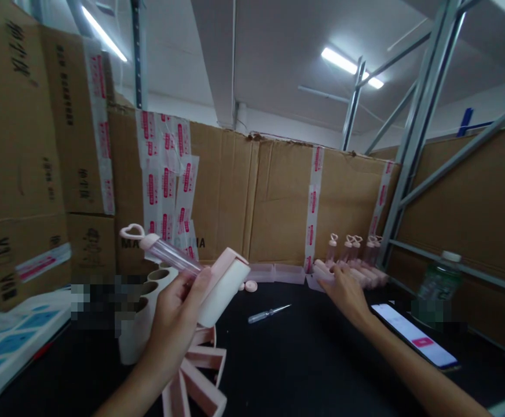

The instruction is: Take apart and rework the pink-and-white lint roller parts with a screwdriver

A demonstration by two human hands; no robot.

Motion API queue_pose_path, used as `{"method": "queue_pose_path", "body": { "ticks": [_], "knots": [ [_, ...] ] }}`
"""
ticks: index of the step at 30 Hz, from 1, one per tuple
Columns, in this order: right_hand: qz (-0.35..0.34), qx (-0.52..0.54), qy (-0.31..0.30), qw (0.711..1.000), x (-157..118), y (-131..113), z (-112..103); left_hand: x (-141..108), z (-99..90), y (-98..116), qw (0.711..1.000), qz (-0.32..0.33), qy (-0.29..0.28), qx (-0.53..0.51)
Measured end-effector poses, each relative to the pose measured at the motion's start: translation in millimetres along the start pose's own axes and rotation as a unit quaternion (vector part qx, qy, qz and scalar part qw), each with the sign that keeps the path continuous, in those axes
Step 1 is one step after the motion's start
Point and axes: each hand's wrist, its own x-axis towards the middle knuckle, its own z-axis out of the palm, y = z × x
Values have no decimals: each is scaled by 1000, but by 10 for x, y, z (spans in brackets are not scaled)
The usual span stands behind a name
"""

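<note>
My left hand (175, 324) grips a pink lint roller (218, 286) with a white paper roll and a clear tube handle ending in a heart-shaped loop (131, 232). It is held up over the left of the black table (304, 359). My right hand (343, 289) reaches forward to the far right of the table, its fingers resting on a row of pink roller parts (365, 272) that lie flat. Several finished rollers with heart loops (352, 246) stand upright just behind them. Whether the right hand grips a part is not visible.
Several white paper rolls (146, 307) lie side by side under my left hand, above pink open frames (200, 376). A small screwdriver (267, 314), pink trays (274, 272), a phone (413, 336) and a green bottle (437, 286) lie about. Taped cardboard walls and a metal rack (413, 145) surround the table.
</note>
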Motion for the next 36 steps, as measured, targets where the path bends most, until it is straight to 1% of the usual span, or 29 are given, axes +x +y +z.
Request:
{"method": "queue_pose_path", "body": {
  "ticks": [3, 6, 9, 13, 16, 19, 22, 25, 27, 30, 32, 36],
  "knots": [
    [-8, -18, -3, 1000, 31, -107, 76, 13, -8, -5, 1000, -11, 11, -3],
    [-13, -28, 6, 999, 91, -126, 122, 22, -6, -15, 1000, -22, 17, -6],
    [-19, -32, 25, 999, 135, -105, 163, 33, 1, -34, 999, -25, 20, -8],
    [-20, -17, 52, 998, 128, -56, 181, 34, 12, -25, 999, -31, 21, -11],
    [-23, 13, 81, 996, 115, 17, 147, 21, 25, 9, 999, -32, 25, -15],
    [-56, 66, 97, 991, 135, 94, 106, 16, 29, 20, 999, -27, 25, -5],
    [-132, 143, 69, 978, 153, 96, 112, 23, 17, -9, 1000, -20, 20, 3],
    [-214, 216, 15, 952, 145, 6, 191, 24, 9, -37, 1000, -24, 11, -4],
    [-254, 254, -14, 933, 145, -74, 277, 20, 14, -36, 1000, -25, 10, -7],
    [-291, 296, -41, 909, 184, -170, 431, 15, 28, -9, 999, -32, 15, -4],
    [-306, 312, -52, 898, 225, -206, 535, 16, 33, 6, 999, -40, 23, -3],
    [-315, 321, -57, 891, 291, -223, 708, 27, 27, -9, 999, -41, 26, -3]
  ]
}}
